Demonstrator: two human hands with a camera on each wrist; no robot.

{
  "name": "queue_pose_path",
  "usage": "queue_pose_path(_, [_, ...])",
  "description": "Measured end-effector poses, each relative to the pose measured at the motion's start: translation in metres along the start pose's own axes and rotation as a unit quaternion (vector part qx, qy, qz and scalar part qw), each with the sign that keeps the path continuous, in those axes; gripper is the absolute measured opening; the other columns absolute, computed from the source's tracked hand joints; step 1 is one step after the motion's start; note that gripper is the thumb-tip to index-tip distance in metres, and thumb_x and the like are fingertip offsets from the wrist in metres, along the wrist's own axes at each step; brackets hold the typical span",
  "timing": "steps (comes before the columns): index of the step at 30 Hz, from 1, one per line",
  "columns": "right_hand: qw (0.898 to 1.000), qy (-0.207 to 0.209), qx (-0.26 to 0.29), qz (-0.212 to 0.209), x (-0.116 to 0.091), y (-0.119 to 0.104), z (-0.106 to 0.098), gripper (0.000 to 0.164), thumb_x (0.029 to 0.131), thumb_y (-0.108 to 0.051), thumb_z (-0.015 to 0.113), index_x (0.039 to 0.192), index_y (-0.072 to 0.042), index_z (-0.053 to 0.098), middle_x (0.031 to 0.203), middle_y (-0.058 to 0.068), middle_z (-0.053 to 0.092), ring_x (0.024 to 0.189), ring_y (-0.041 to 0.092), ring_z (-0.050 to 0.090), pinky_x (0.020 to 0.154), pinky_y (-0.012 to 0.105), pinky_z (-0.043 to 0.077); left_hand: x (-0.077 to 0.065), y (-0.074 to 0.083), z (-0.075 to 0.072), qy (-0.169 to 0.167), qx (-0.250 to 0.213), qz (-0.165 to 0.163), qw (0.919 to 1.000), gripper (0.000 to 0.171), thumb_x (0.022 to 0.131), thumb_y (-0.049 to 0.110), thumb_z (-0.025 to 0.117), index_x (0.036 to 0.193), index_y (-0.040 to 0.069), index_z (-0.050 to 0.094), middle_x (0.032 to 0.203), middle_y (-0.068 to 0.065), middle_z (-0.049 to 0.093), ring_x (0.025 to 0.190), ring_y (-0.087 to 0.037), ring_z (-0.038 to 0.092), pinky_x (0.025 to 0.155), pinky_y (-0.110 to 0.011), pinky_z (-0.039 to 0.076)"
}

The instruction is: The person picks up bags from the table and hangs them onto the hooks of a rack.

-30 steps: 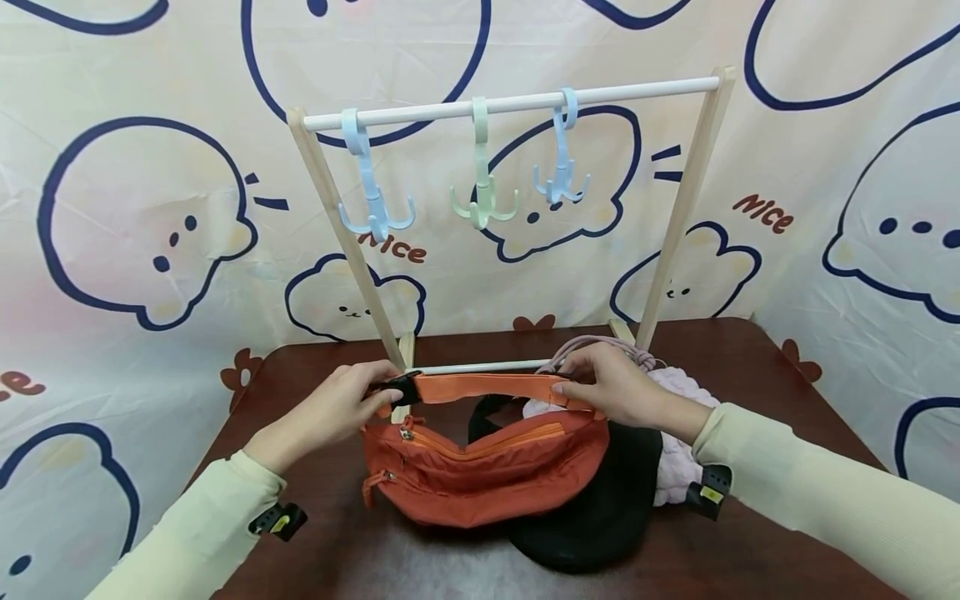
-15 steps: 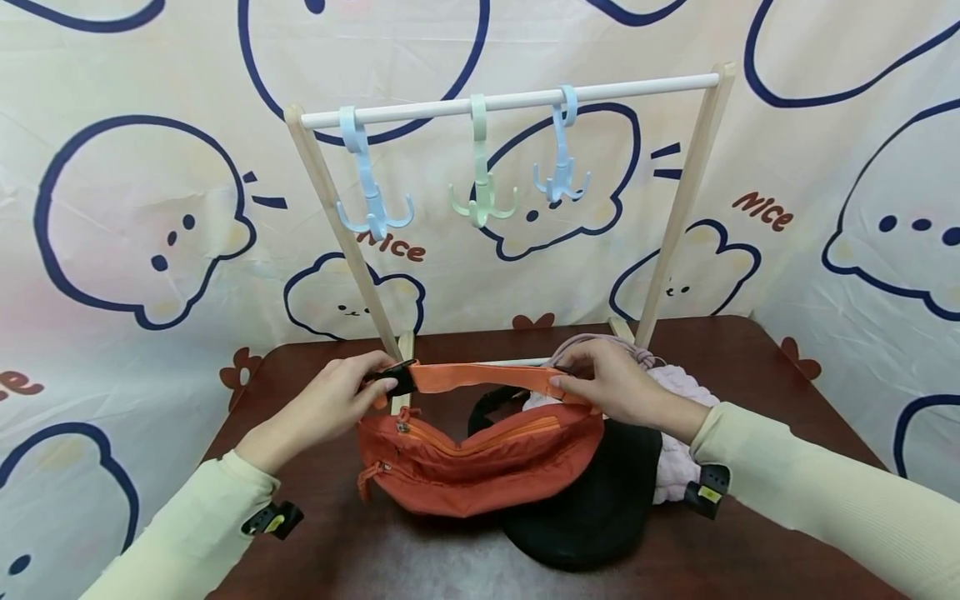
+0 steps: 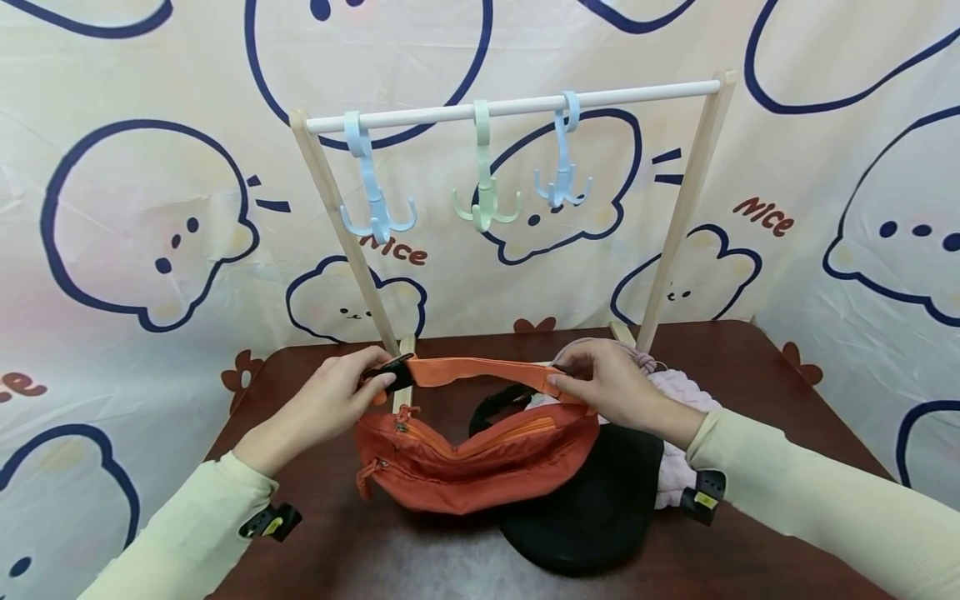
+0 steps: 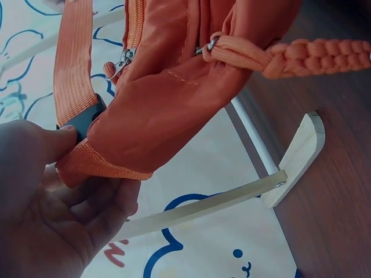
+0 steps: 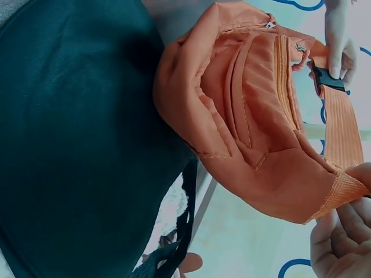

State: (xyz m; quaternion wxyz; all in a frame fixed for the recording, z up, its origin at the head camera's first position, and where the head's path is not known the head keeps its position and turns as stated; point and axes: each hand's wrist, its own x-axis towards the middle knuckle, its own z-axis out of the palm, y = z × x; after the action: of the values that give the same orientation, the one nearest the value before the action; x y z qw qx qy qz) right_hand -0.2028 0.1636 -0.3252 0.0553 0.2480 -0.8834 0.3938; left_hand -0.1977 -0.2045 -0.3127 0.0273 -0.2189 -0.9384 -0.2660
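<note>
An orange waist bag (image 3: 480,467) with zips and braided pulls hangs between both hands. The left hand (image 3: 330,404) pinches its black buckle (image 4: 84,119) at the left end, thumb on the buckle and fingers curled beneath the webbing. At the other end, the right hand (image 3: 611,387) grips the orange strap (image 3: 480,371) where it joins the bag. The strap runs from buckle to right hand, bowed slightly upward above the bag. Behind and below the bag's right side lies a black rounded item (image 3: 585,517), partly covered by it.
A wooden rack with a white bar (image 3: 517,105) stands at the back. Two blue hooks and a green hook (image 3: 483,196) hang from it. A fluffy pale pink item (image 3: 682,400) with a pinkish cord lies on the dark brown table (image 3: 757,375), right of the bag.
The left hand has risen a little with the buckle, and the orange bag has come up and slightly left. The right hand stays near the same spot, still gripping the strap.
</note>
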Motion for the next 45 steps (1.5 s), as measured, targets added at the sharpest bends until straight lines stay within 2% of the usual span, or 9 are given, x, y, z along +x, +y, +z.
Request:
queue_pose_path(8, [1.0,-0.004,0.022,0.012,0.003,-0.004,-0.001,0.004,0.093,-0.014,0.073,0.092,-0.01,0.076,0.086,0.005,0.073,0.072,0.012,0.063,0.063,0.024,0.053,0.0,0.003,-0.003,0.014,0.0,-0.013,0.9998,0.014,0.104,0.016,0.057,0.114,0.009,0.063,0.079,-0.001,0.064,0.063,-0.014,0.051,0.054,-0.027,0.043])
queue_pose_path(17, [1.0,0.009,0.026,0.006,0.004,-0.007,-0.002,0.005,0.093,-0.012,0.073,0.093,-0.008,0.076,0.087,0.007,0.074,0.07,0.011,0.062,0.063,0.023,0.054,0.002,0.005,-0.006,0.027,0.01,-0.014,0.9995,0.015,0.104,0.017,0.057,0.114,0.009,0.062,0.08,-0.001,0.067,0.065,-0.014,0.055,0.055,-0.027,0.044])
queue_pose_path(21, [0.999,0.016,0.03,0.001,0.005,-0.009,-0.002,0.006,0.093,-0.011,0.073,0.095,-0.006,0.076,0.088,0.009,0.074,0.071,0.011,0.064,0.064,0.022,0.055,0.002,0.005,-0.008,0.037,0.015,-0.009,0.9992,0.014,0.104,0.017,0.057,0.114,0.009,0.062,0.078,0.0,0.067,0.063,-0.013,0.054,0.054,-0.026,0.043])
queue_pose_path(27, [0.999,0.018,0.029,0.001,0.007,-0.011,-0.001,0.008,0.094,-0.013,0.072,0.096,-0.007,0.076,0.086,0.007,0.075,0.072,0.01,0.063,0.063,0.023,0.051,0.0,0.007,-0.01,0.044,0.024,-0.012,0.9987,0.017,0.104,0.016,0.057,0.116,0.007,0.063,0.079,-0.002,0.068,0.063,-0.013,0.054,0.054,-0.026,0.042])
queue_pose_path(37, [0.999,0.028,0.028,-0.003,0.01,-0.014,-0.001,0.008,0.094,-0.013,0.072,0.098,-0.008,0.076,0.091,0.007,0.074,0.076,0.011,0.066,0.066,0.023,0.054,-0.001,0.008,-0.015,0.068,0.048,0.002,0.9966,0.019,0.103,0.015,0.058,0.118,0.005,0.063,0.078,-0.004,0.069,0.063,-0.013,0.054,0.056,-0.026,0.041])
queue_pose_path(45, [0.998,0.041,0.033,-0.021,0.014,-0.015,-0.001,0.008,0.094,-0.012,0.071,0.096,-0.005,0.076,0.089,0.009,0.073,0.075,0.01,0.065,0.064,0.022,0.052,-0.002,0.01,-0.019,0.073,0.051,0.0,0.9961,0.018,0.103,0.016,0.058,0.117,0.006,0.062,0.078,-0.005,0.068,0.061,-0.013,0.051,0.055,-0.026,0.041])
